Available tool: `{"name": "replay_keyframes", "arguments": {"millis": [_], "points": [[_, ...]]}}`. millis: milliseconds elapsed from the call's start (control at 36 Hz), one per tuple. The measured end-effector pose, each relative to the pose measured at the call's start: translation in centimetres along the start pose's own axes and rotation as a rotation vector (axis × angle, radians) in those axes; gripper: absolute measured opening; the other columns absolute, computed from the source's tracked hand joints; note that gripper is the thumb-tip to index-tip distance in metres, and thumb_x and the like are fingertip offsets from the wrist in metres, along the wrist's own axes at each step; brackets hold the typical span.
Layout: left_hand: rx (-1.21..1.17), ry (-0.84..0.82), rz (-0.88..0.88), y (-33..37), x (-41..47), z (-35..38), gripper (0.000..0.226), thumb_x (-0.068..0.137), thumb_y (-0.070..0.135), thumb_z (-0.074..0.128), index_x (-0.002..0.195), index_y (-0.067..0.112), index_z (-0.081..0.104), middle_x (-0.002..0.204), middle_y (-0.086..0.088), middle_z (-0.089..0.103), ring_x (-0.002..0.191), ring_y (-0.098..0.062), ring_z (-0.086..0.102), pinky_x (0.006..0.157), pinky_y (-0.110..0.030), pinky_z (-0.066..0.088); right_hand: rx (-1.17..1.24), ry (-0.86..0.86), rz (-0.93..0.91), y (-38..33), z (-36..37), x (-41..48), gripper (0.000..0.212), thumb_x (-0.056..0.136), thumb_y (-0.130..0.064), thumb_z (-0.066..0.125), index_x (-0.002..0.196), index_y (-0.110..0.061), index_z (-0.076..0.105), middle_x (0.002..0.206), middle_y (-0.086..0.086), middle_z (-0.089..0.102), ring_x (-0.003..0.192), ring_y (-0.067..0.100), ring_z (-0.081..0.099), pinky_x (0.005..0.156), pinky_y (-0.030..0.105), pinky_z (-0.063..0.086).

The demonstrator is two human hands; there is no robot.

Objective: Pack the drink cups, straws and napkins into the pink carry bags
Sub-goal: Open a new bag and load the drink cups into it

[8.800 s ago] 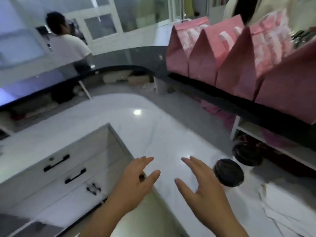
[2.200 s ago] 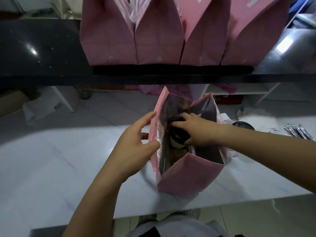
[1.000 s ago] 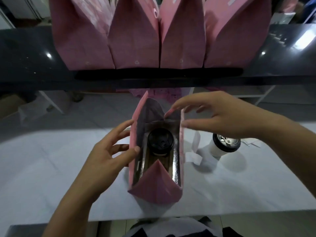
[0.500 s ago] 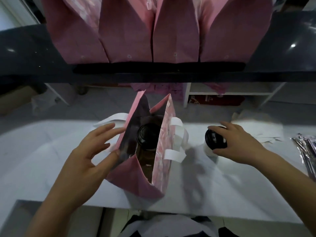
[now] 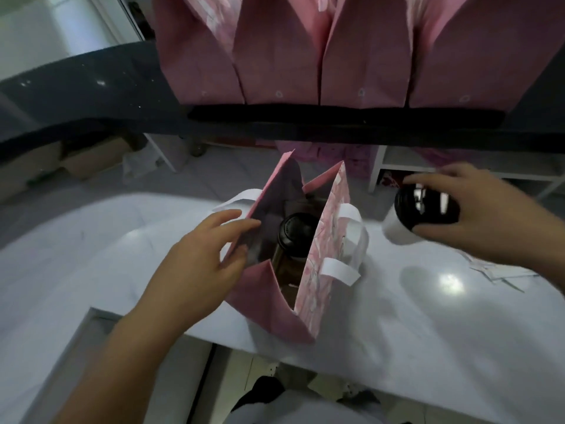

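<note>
Head view: the open pink bag (image 5: pixel 260 304) is seen standing near the front edge of the white surface (image 5: pixel 428 325), about midway along it. One drink cup (image 5: pixel 298 237) with a dark lid is already seated in the far half of the bag. The bag's left wall is pinched at the rim by the left hand (image 5: pixel 201 258), fingers over the edge and thumb below, so that the mouth is spread.

To the right of the bag, a second cup (image 5: pixel 425 206) is gripped round its lid by the right hand (image 5: pixel 477 215), fingers curled about it; it appears to be raised clear of the surface. Napkins (image 5: pixel 501 270) lie by the right edge.

The step in hand is judged to be the loading of the second cup. For the next move, the cup would need to be carried over the right wall and its white handle, kept upright, and lowered into the free near half beside the first cup, with the mouth held wide.
</note>
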State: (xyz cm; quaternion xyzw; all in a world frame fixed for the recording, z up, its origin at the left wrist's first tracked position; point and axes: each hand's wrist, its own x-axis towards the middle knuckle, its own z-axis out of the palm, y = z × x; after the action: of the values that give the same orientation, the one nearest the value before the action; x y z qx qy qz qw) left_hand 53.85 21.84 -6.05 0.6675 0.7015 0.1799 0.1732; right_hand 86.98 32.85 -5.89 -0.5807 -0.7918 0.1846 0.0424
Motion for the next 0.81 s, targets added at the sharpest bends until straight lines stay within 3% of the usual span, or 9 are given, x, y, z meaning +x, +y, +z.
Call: {"name": "replay_keyframes", "arguments": {"millis": [83, 194, 278, 389, 583, 694, 806], "points": [[0.022, -0.035, -0.003, -0.3, 0.4, -0.5, 0.047, 0.091, 0.027, 0.066, 0.135, 0.039, 0.057, 0.140, 0.020, 0.050, 0.120, -0.010, 0.054, 0.098, -0.031, 0.047, 0.088, 0.129, -0.064, -3.0, -2.3, -1.0, 0.075, 0.065, -0.052, 0.070, 0.136, -0.048, 0.047, 0.130, -0.003, 0.048, 0.116, 0.026, 0.050, 0.100, 0.049, 0.046], [-0.076, -0.204, -0.007, -1.5, 0.8, -1.4, 0.072, 0.082, 0.032, 0.077, 0.144, 0.044, 0.042, 0.134, 0.027, 0.044, 0.116, -0.004, 0.051, 0.095, -0.026, 0.048, 0.210, 0.214, -0.170, -7.5, -4.6, -2.2, 0.074, 0.066, -0.044, 0.075, 0.136, -0.047, 0.049, 0.125, -0.011, 0.047, 0.112, 0.014, 0.053, 0.098, 0.037, 0.048], [-0.120, -0.340, 0.014, -3.0, 1.1, -2.0, 0.094, 0.077, 0.033, 0.082, 0.151, 0.048, 0.025, 0.134, 0.029, 0.036, 0.118, -0.002, 0.047, 0.092, -0.020, 0.048, 0.270, 0.189, -0.238, -10.8, -5.3, -2.5, 0.072, 0.066, -0.042, 0.076, 0.133, -0.050, 0.050, 0.125, -0.018, 0.048, 0.113, 0.006, 0.054, 0.094, 0.029, 0.046], [-0.112, -0.476, 0.064, -4.7, 1.4, -2.8, 0.118, 0.069, 0.040, 0.087, 0.150, 0.057, 0.003, 0.150, 0.028, 0.024, 0.123, -0.004, 0.045, 0.094, -0.026, 0.053, 0.287, 0.070, -0.295, -14.9, -4.9, -2.1, 0.071, 0.066, -0.045, 0.075, 0.132, -0.054, 0.049, 0.126, -0.024, 0.046, 0.114, 0.003, 0.054, 0.092, 0.026, 0.051], [-0.346, -0.516, 0.146, -7.5, 2.1, -2.8, 0.125, 0.058, 0.040, 0.092, 0.146, 0.064, 0.007, 0.151, 0.027, 0.033, 0.129, -0.008, 0.050, 0.097, -0.042, 0.053, -0.069, -0.102, -0.375, -21.2, -1.0, 0.2, 0.069, 0.073, -0.054, 0.068, 0.135, -0.056, 0.038, 0.128, -0.025, 0.039, 0.109, 0.002, 0.045, 0.086, 0.022, 0.047], [-0.352, -0.518, 0.165, -8.7, 2.3, -2.8, 0.127, 0.054, 0.045, 0.091, 0.146, 0.064, 0.006, 0.149, 0.029, 0.033, 0.126, -0.008, 0.052, 0.095, -0.038, 0.054, -0.232, -0.200, -0.355, -22.8, 2.3, 1.8, 0.068, 0.075, -0.044, 0.069, 0.133, -0.056, 0.035, 0.123, -0.013, 0.045, 0.108, 0.014, 0.049, 0.085, 0.038, 0.052], [-0.311, -0.547, 0.181, -9.2, 2.4, -3.2, 0.132, 0.058, 0.045, 0.090, 0.146, 0.063, -0.007, 0.149, 0.035, 0.023, 0.125, -0.003, 0.048, 0.097, -0.035, 0.052, -0.301, -0.297, -0.307, -22.8, 5.3, 3.3, 0.062, 0.075, -0.039, 0.072, 0.131, -0.046, 0.046, 0.122, -0.008, 0.048, 0.107, 0.019, 0.052, 0.085, 0.036, 0.050]]}}
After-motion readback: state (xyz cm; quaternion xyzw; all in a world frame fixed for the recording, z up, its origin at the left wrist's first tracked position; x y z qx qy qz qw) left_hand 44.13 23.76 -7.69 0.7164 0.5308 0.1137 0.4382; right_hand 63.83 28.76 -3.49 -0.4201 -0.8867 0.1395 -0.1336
